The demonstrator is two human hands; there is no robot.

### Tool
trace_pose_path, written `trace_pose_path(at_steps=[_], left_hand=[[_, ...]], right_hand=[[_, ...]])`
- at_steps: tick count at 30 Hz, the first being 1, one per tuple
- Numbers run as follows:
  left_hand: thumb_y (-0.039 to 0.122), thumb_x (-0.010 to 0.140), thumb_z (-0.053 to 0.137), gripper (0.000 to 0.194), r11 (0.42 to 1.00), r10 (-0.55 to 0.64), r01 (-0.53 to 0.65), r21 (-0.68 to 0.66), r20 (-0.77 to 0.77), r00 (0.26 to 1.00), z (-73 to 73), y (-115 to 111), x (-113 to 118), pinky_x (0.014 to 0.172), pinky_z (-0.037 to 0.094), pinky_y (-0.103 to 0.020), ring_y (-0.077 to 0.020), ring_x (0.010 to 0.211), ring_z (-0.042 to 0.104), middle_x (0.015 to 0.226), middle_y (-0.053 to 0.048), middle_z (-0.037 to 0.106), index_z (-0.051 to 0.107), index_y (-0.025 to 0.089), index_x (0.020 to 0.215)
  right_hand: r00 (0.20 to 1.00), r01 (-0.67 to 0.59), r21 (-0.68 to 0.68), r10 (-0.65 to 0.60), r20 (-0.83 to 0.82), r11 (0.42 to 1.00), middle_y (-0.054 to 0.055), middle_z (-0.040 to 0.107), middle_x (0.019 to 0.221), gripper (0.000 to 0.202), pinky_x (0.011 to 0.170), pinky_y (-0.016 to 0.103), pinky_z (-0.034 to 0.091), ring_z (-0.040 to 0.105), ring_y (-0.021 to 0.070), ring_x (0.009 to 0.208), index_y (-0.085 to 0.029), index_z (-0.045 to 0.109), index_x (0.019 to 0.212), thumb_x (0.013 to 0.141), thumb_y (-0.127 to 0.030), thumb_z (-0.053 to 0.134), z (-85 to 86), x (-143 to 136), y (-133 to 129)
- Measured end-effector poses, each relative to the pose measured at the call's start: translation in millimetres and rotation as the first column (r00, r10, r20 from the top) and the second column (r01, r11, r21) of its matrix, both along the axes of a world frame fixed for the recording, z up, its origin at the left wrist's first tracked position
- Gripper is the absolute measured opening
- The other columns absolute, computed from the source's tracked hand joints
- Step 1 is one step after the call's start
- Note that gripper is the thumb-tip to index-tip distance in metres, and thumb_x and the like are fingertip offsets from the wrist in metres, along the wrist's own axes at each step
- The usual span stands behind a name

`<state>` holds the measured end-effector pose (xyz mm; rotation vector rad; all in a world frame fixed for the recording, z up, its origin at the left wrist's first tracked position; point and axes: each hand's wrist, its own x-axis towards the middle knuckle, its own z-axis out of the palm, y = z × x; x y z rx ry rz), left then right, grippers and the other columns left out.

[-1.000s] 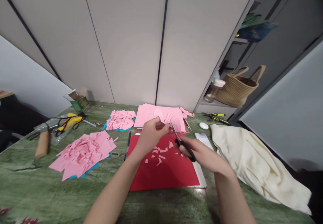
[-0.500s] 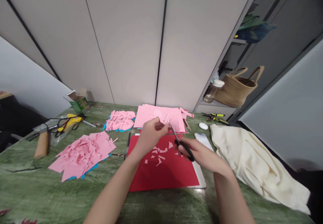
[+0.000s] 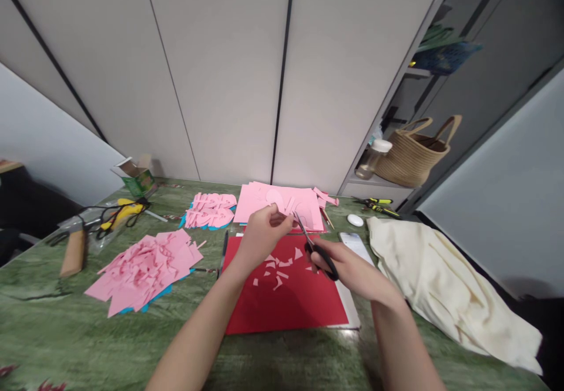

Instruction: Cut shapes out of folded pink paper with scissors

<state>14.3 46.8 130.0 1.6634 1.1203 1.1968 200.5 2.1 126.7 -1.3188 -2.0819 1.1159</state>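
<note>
My left hand is pinched closed on a small piece of pink paper, partly hidden by the fingers and hard to tell from the pink sheets behind. In my right hand is a pair of scissors with black handles. The blades point up and left, their tips close to the left fingertips. Below both hands lies a red sheet with several pink scraps scattered on it. Pink sheets with drawn outlines lie just beyond my hands.
At left are a heap of pink offcuts, cut-out pink letters, a yellow glue gun and a green box. To the right lie a phone, a white oval case, pliers and cream cloth.
The scissor handles have shifted very slightly up and left, and the pink paper at the left fingertips has tilted a little. The left hand stays almost in place.
</note>
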Motion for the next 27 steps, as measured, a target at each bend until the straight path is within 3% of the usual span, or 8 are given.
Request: trace_pose_path(at_steps=[9, 18, 27], left_hand=[[0.032, 0.078, 0.054, 0.024, 0.999, -0.034, 0.038, -0.035, 0.088, 0.996, -3.1, 3.1, -0.4, 0.059, 0.047, -0.025, -0.0155, 0.067, 0.065, 0.067, -0.002, 0.066, 0.044, 0.018, 0.062], [0.032, 0.077, 0.058, 0.020, 0.959, -0.150, 0.220, -0.177, 0.339, 0.929, -5.1, 6.0, 0.5, 0.069, 0.052, -0.032, -0.0167, 0.069, 0.067, 0.071, -0.004, 0.068, 0.048, 0.016, 0.069], [0.032, 0.075, 0.060, 0.022, 0.970, -0.102, 0.179, -0.163, 0.395, 0.913, -7.7, 5.1, 6.4, 0.068, 0.053, -0.032, -0.0155, 0.065, 0.066, 0.066, -0.001, 0.066, 0.047, 0.016, 0.067]], right_hand=[[0.999, -0.009, -0.004, 0.009, -0.051, 1.000, 0.000, 0.054, 0.069, 0.038, 0.054, 0.024, 0.036, 0.045, 0.0110, 0.060, -0.017, 0.049, 0.078, 0.090, -0.051, 0.037, -0.9, -1.7, -0.2], [0.972, -0.092, -0.065, 0.075, -0.221, 0.994, 0.000, 0.053, 0.068, 0.040, 0.051, 0.022, 0.033, 0.042, 0.0091, 0.057, -0.016, 0.051, 0.081, 0.088, -0.054, 0.040, -5.5, 1.8, 2.9], [0.944, -0.127, -0.094, 0.091, -0.319, 0.987, 0.001, 0.052, 0.071, 0.043, 0.050, 0.023, 0.032, 0.041, 0.0088, 0.054, -0.017, 0.048, 0.081, 0.086, -0.058, 0.039, -9.6, -3.6, 5.7]])
